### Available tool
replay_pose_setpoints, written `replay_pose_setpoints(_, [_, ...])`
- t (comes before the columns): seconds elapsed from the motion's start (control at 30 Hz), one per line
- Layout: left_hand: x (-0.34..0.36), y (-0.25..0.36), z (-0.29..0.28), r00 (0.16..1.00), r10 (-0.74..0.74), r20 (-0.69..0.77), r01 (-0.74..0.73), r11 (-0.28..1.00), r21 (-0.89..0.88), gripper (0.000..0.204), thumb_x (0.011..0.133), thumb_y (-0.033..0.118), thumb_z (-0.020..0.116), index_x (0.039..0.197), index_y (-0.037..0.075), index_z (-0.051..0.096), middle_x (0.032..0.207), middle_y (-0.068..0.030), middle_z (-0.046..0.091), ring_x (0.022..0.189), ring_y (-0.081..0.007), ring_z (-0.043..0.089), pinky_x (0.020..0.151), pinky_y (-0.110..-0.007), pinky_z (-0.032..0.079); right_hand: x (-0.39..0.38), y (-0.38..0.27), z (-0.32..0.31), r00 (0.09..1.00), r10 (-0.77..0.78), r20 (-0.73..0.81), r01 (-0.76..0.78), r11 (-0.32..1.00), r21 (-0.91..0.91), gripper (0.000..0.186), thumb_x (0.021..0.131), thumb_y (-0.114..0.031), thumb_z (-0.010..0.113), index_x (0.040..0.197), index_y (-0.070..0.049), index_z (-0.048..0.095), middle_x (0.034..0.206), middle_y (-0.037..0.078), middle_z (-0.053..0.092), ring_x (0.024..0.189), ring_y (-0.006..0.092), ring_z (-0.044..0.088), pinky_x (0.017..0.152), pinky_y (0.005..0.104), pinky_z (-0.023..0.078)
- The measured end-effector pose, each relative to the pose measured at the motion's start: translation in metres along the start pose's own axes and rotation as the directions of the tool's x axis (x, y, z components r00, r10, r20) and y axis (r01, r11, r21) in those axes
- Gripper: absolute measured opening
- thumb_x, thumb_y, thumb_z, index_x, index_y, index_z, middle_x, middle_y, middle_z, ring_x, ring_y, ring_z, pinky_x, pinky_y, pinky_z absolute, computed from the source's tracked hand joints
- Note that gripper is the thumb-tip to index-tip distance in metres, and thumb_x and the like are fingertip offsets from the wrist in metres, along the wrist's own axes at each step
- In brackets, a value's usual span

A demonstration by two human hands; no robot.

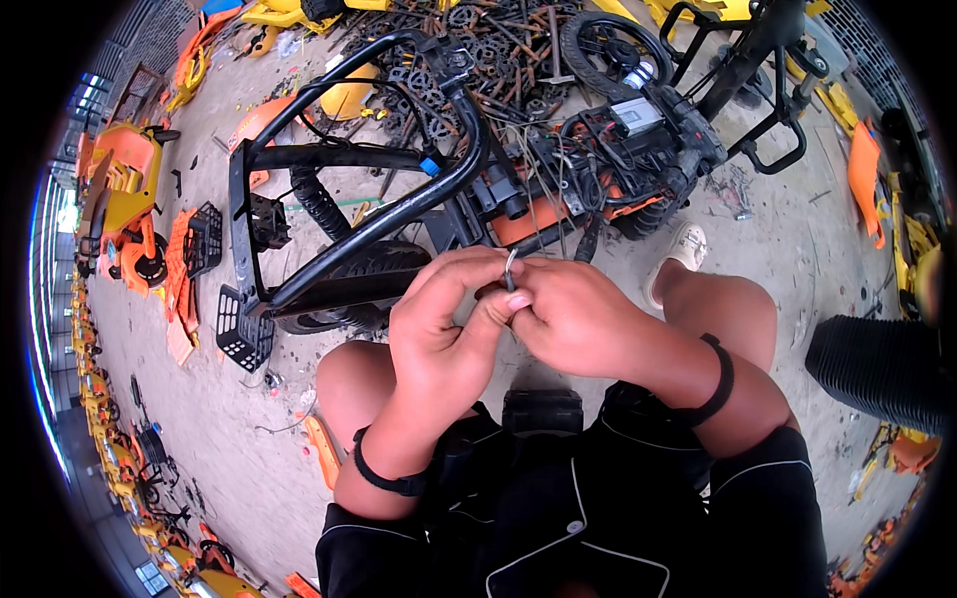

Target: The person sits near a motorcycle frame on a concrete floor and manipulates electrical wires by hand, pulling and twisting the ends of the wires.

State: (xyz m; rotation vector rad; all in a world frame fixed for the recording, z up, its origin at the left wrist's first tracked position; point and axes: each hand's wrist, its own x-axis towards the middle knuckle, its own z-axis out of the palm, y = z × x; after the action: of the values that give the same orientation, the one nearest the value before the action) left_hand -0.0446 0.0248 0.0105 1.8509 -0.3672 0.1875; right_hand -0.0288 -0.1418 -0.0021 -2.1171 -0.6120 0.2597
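My left hand (444, 324) and my right hand (583, 317) meet in front of me, fingers closed and touching. Pinched between them is a small curved metal piece (510, 264), silvery at the top and darker below; fingers cover most of it, so its exact kind does not show. Just beyond my hands lies a partly stripped electric scooter, its black tube frame (399, 211) at left. The scooter's open body (598, 149) shows bundled wires, an orange panel and a boxy grey unit. A black tyre (374, 269) lies under the frame.
Behind the scooter is a heap of rusty metal parts (488, 60), with a loose wheel (613, 55) beside it. Black plastic baskets (245, 329) and orange panels (182, 269) lie at left. A black ribbed object (872, 369) stands at right. Yellow and orange scooter parts line the sides.
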Motion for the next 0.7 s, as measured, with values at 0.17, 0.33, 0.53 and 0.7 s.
replay_pose_setpoints(0.17, [0.0008, 0.0020, -0.0001, 0.997, -0.071, 0.037, 0.071, 0.997, -0.014, 0.026, 0.085, 0.004, 0.076, 0.109, -0.001, 0.066, 0.107, -0.0101, 0.067, 0.101, -0.0187, 0.063, 0.091, -0.031, 0.050, 0.0014, 0.0025, 0.0033, 1.000, 0.005, -0.009, -0.004, 0.997, 0.071, 0.018, 0.091, -0.015, 0.052, 0.095, -0.001, 0.063, 0.092, 0.019, 0.068, 0.087, 0.0415, 0.064, 0.074, 0.0525, 0.052])
replay_pose_setpoints(0.33, [0.0003, -0.0004, -0.0020, 0.999, -0.038, 0.033, 0.039, 0.999, -0.033, 0.025, 0.084, 0.005, 0.078, 0.106, -0.001, 0.065, 0.106, -0.0102, 0.067, 0.100, -0.0184, 0.062, 0.091, -0.031, 0.049, 0.0002, 0.0028, 0.0046, 0.999, -0.027, 0.031, 0.023, 0.993, 0.117, 0.016, 0.090, -0.013, 0.052, 0.095, -0.001, 0.062, 0.092, 0.020, 0.067, 0.087, 0.0419, 0.064, 0.075, 0.0527, 0.051])
replay_pose_setpoints(0.53, [-0.0006, -0.0019, -0.0027, 1.000, 0.022, -0.005, -0.022, 1.000, 0.002, 0.022, 0.080, 0.007, 0.082, 0.096, 0.001, 0.068, 0.096, -0.0104, 0.069, 0.086, -0.0192, 0.065, 0.077, -0.031, 0.053, -0.0006, 0.0024, 0.0033, 0.993, -0.055, 0.103, 0.043, 0.992, 0.119, 0.017, 0.089, -0.011, 0.051, 0.096, 0.001, 0.061, 0.093, 0.021, 0.067, 0.089, 0.0426, 0.063, 0.076, 0.0532, 0.051])
replay_pose_setpoints(0.7, [-0.0008, 0.0001, -0.0017, 0.999, 0.033, -0.039, -0.033, 0.999, 0.003, 0.018, 0.078, 0.004, 0.082, 0.090, 0.000, 0.069, 0.089, -0.0087, 0.070, 0.085, -0.0220, 0.066, 0.078, -0.033, 0.053, 0.0005, -0.0027, -0.0014, 0.989, -0.037, 0.145, 0.025, 0.996, 0.084, 0.018, 0.089, -0.012, 0.052, 0.098, 0.001, 0.061, 0.095, 0.021, 0.066, 0.091, 0.0426, 0.063, 0.078, 0.0528, 0.051])
